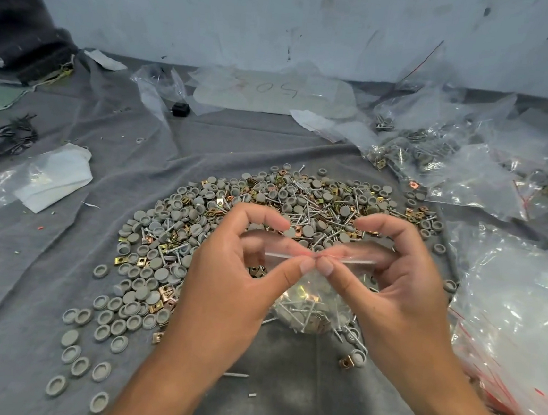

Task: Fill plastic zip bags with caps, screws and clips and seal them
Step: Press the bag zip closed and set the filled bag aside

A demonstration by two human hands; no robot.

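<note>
Grey cloth [42,272] is covering your work surface, with a heap of caps, screws and clips [265,213] lying at frame centre. Your left hand [231,287] and right hand [401,296] are pinching the top strip of a small zip bag [314,298], thumbs touching at mid-frame, its filled bottom hanging between your palms. Filled bags [438,153] are lying at upper right.

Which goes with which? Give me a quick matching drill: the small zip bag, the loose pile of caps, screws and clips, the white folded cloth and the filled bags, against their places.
Things:
1. small zip bag
2. pile of caps, screws and clips
3. white folded cloth
4. filled bags

Places:
A. far right of the grey cloth
B. pinched at its strip by both hands
C. left side
D. centre, behind the hands

Pairs: 1-B, 2-D, 3-C, 4-A
</note>
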